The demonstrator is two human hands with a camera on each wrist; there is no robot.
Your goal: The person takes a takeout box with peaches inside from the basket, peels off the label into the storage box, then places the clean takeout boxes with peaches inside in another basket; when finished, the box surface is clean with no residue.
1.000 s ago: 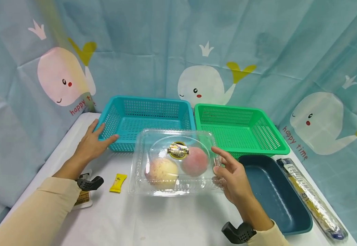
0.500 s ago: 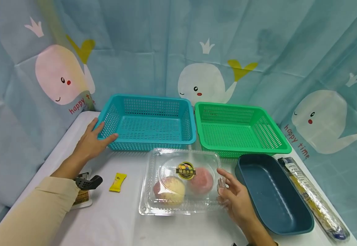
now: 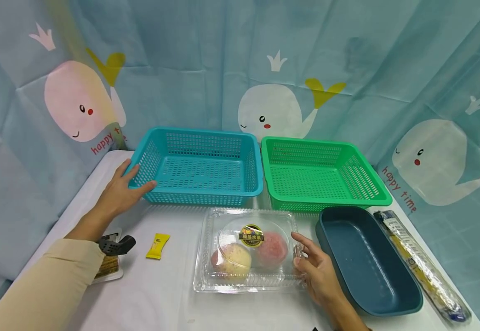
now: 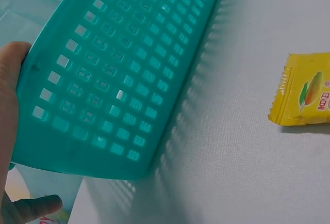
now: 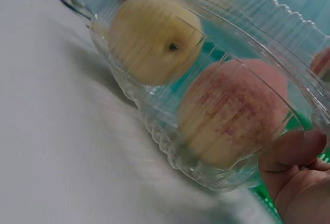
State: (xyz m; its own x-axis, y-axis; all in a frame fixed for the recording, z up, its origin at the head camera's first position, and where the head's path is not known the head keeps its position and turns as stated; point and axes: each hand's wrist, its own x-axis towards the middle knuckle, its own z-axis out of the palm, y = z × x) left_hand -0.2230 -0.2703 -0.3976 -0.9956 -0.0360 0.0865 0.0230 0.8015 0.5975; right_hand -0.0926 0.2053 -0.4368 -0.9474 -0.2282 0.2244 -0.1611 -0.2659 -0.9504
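Note:
A clear plastic clamshell box [image 3: 246, 250] with a gold-and-black label holds a yellowish peach [image 3: 232, 261] and a pinker peach [image 3: 271, 248]. My right hand [image 3: 318, 271] pinches the right edge of this box, thumb on the near side. In the right wrist view, the thumb [image 5: 296, 149] presses the box's rim beside the pink peach [image 5: 234, 113]. Whether the box's base touches the cloth is unclear. My left hand [image 3: 120, 191] touches the left front corner of the blue basket [image 3: 202, 196], fingers spread. The basket's perforated wall [image 4: 103, 79] fills much of the left wrist view.
A green basket [image 3: 331, 202] stands right of the blue one. Before it sits a dark blue tub [image 3: 368, 262], with a long clear-wrapped package [image 3: 424, 269] alongside. A small yellow wrapped candy [image 3: 157, 246] lies left of the box. A pack [image 3: 109, 265] is partly hidden by my left forearm.
My right hand has brought the clamshell box down and toward me, slightly right, away from the blue basket's front. My left hand has stayed at the basket's corner.

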